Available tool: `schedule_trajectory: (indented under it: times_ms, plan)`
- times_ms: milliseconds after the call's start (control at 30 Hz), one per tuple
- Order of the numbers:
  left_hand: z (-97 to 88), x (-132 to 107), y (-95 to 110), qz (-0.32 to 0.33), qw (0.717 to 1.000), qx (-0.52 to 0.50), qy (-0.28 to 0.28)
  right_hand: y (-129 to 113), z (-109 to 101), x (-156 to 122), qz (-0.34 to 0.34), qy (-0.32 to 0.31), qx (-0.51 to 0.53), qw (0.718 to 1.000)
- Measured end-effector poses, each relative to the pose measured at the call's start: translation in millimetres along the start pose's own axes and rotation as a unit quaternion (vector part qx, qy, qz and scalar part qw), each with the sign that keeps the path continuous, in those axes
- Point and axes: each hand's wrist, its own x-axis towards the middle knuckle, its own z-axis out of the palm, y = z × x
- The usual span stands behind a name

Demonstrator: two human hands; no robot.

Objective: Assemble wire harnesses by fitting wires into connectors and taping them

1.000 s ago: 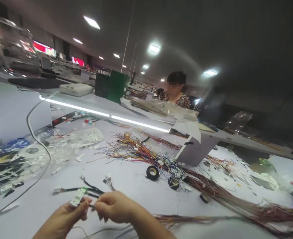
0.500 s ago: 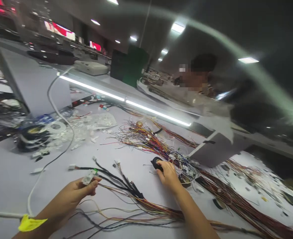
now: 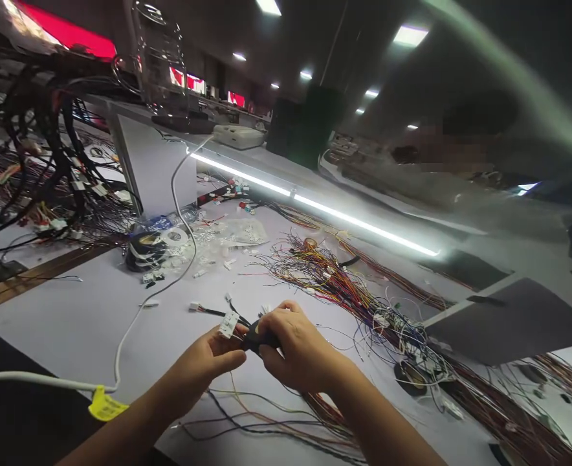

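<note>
The fingers of the left hand (image 3: 202,364) are closed in a light pinch on a white connector block (image 3: 228,325), its face turned up, while those of the right hand (image 3: 296,343) are curled firmly around a roll of black tape (image 3: 255,336), which sits right between the two sets of fingers, against the dark leads just beside the block. Exactly how the tape meets the leads is hidden by the hands. To handle this well, I would keep the left fingers steady and close to the spot where the tape touches, hold the leads parallel, and let the right fingers turn the roll under even tension, so that nothing tugs on the connector's wires. Nearer the wearer than the fingers, loose wires (image 3: 266,424) trail over the white table (image 3: 96,317) and could snag. Beyond the right fingers lies a thick bundle of coloured wires (image 3: 334,278), with another tape roll (image 3: 411,377) to its near side; beyond the left fingers are a clear plastic bag (image 3: 244,232) and a white cable (image 3: 121,349) with a yellow tag (image 3: 107,406). Well past both hands, a light strip (image 3: 363,228) shines under a shelf, and the room behind is dim, with ceiling lights (image 3: 411,36) and red screens (image 3: 187,80).
</note>
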Motion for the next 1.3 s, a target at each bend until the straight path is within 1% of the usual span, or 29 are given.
schedule_trajectory:
  times_ms: [67,133,167,233,300,333,367,400,433,467,500,533,567,600,667,767,833,900,1000,1033,1067,1100,1133,1167,1200,1233,1267,1300]
  plan:
    - [4.4,-1,-2,0.019,0.999,0.022,0.039,1,0,2,0.007,-0.009,-0.004,1.000]
    - [7.0,-2,-4,0.047,0.994,0.056,0.077,6,1,5,0.033,-0.022,0.008,0.999]
    - [6.9,-3,-5,0.068,0.991,0.083,0.082,11,2,8,0.053,-0.036,0.030,0.998]
    - [2.7,-2,-6,0.138,0.976,0.153,0.067,24,7,13,0.089,-0.081,0.116,0.986]
    - [-5.9,0,-6,0.224,0.945,0.230,0.057,36,15,18,0.095,-0.109,0.211,0.967]
    - [-10.9,2,-5,0.259,0.928,0.261,0.060,40,20,18,0.095,-0.102,0.238,0.961]
    - [-15.8,5,-4,0.284,0.914,0.282,0.061,41,25,18,0.104,-0.078,0.248,0.960]
    - [-20.0,8,-3,0.293,0.909,0.292,0.055,39,29,16,0.127,-0.038,0.242,0.961]
    - [-23.1,11,-2,0.285,0.913,0.288,0.041,35,34,12,0.157,0.005,0.228,0.961]
    - [-24.9,13,0,0.264,0.925,0.272,0.024,27,37,7,0.188,0.037,0.218,0.957]
    - [-25.2,15,1,0.234,0.940,0.247,0.008,19,38,2,0.207,0.053,0.215,0.953]
    - [-24.4,17,2,0.197,0.956,0.217,-0.001,9,39,-4,0.210,0.052,0.217,0.952]
    - [-22.5,19,3,0.157,0.970,0.184,-0.003,0,39,-9,0.198,0.040,0.222,0.954]
    - [-20.0,19,3,0.120,0.981,0.150,-0.002,-7,38,-14,0.179,0.023,0.225,0.958]
    - [-14.6,20,2,0.069,0.994,0.082,0.001,-15,36,-19,0.126,-0.008,0.220,0.967]
    - [-9.4,20,-1,0.001,0.999,-0.029,-0.016,-7,38,-22,0.054,-0.040,0.214,0.974]
    - [-8.6,21,-4,-0.039,0.994,-0.097,-0.017,2,42,-24,0.055,-0.029,0.219,0.974]
    - [-9.1,22,-7,-0.065,0.987,-0.148,-0.005,7,47,-26,0.074,-0.006,0.190,0.979]
    - [-10.0,24,-13,-0.085,0.980,-0.177,0.007,5,58,-28,0.051,-0.005,0.117,0.992]
    - [-10.0,24,-16,-0.087,0.980,-0.177,0.007,4,62,-27,0.050,0.011,0.119,0.992]
    - [-9.9,24,-19,-0.082,0.981,-0.173,0.010,4,66,-27,0.066,0.043,0.146,0.986]
    - [-9.6,24,-21,-0.066,0.984,-0.163,0.017,4,69,-26,0.104,0.086,0.196,0.971]
    - [-9.2,23,-23,-0.033,0.988,-0.146,0.025,6,71,-25,0.161,0.126,0.260,0.944]
    - [-8.7,23,-23,0.012,0.992,-0.120,0.030,9,72,-24,0.229,0.150,0.325,0.905]
    - [-8.2,22,-22,0.064,0.994,-0.084,0.026,12,72,-24,0.297,0.152,0.379,0.863]
    - [-7.8,22,-19,0.117,0.992,-0.040,0.012,15,70,-25,0.355,0.138,0.414,0.827]
    - [-7.7,22,-15,0.163,0.987,0.008,-0.007,18,67,-26,0.390,0.119,0.427,0.807]
    - [-7.7,23,-10,0.196,0.979,0.053,-0.021,19,64,-27,0.399,0.111,0.423,0.806]
